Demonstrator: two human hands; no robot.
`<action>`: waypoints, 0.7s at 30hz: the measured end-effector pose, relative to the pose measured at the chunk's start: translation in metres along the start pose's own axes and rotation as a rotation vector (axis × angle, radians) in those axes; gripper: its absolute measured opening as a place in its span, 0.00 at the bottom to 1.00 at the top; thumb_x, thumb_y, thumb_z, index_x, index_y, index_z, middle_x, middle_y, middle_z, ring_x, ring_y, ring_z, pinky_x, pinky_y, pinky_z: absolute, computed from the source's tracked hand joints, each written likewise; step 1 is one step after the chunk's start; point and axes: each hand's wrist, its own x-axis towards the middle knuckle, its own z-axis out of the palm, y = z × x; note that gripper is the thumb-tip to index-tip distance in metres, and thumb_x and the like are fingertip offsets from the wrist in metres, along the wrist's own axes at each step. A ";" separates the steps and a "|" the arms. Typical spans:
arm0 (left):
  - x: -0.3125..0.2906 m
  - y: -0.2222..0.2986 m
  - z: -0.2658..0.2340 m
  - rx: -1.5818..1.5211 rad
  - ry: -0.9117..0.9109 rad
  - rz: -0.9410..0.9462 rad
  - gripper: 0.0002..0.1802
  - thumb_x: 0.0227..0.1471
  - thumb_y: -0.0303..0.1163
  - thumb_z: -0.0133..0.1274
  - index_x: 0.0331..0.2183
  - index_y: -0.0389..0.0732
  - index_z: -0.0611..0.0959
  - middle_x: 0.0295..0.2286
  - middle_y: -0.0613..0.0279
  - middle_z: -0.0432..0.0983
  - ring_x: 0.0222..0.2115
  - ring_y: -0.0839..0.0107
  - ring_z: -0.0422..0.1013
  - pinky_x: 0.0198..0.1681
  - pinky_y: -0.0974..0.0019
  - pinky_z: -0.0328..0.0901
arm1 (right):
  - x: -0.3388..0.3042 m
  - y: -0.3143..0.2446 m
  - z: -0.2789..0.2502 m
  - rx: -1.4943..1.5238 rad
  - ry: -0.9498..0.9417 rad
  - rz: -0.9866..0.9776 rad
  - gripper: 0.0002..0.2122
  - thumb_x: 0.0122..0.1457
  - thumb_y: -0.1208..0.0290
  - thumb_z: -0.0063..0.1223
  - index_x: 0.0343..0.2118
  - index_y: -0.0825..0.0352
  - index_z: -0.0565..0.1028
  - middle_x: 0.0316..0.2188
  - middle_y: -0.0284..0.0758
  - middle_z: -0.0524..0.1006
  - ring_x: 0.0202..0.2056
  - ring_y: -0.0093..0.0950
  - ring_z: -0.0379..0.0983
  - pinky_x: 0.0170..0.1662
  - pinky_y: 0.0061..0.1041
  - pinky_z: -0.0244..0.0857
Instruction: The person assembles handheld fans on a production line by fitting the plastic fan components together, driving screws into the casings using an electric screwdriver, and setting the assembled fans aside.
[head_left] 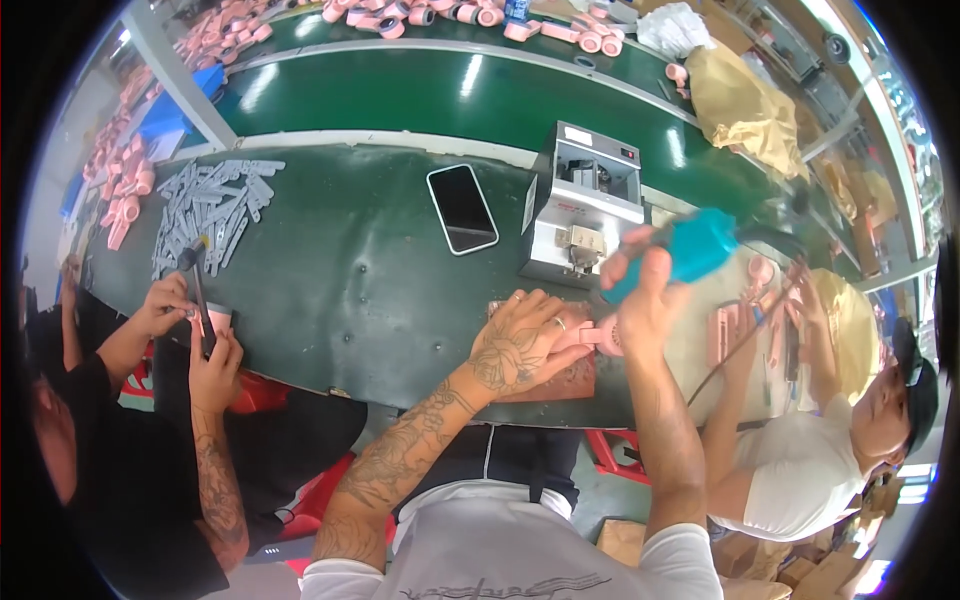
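My left hand is closed on a pink plastic housing, holding it down over a reddish-brown work pad at the table's near edge. The housing has a rounded, perforated end toward the right; the rest is partly under my fingers. My right hand grips a teal electric screwdriver just above that end. Its body is tilted, with a dark cord at the back, and looks smeared by motion. The tip is hidden, so I cannot tell whether it touches the housing.
Behind my hands stands a grey metal screw feeder, with a phone to its left. Grey strips lie heaped at left. Co-workers sit on both sides; the left one holds a dark tool. A green conveyor runs beyond.
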 end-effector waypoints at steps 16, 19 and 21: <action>0.001 0.005 0.002 0.041 -0.020 0.014 0.25 0.56 0.50 0.59 0.44 0.38 0.84 0.38 0.56 0.77 0.42 0.56 0.71 0.48 0.52 0.65 | -0.027 0.009 -0.027 -0.077 -0.049 0.043 0.27 0.64 0.44 0.57 0.40 0.71 0.69 0.22 0.35 0.70 0.23 0.27 0.68 0.27 0.27 0.64; 0.003 0.007 -0.001 0.029 0.040 0.036 0.22 0.52 0.48 0.64 0.39 0.38 0.84 0.37 0.55 0.77 0.39 0.54 0.72 0.42 0.52 0.66 | -0.029 0.009 -0.026 -0.081 -0.059 0.017 0.26 0.65 0.46 0.56 0.38 0.70 0.68 0.22 0.35 0.70 0.23 0.28 0.68 0.28 0.28 0.64; 0.005 0.007 0.000 0.025 0.054 0.038 0.22 0.53 0.48 0.63 0.39 0.39 0.84 0.37 0.55 0.77 0.39 0.54 0.72 0.42 0.51 0.66 | -0.026 0.009 -0.026 -0.053 -0.105 0.005 0.24 0.67 0.47 0.54 0.38 0.70 0.68 0.23 0.35 0.70 0.23 0.27 0.68 0.28 0.27 0.64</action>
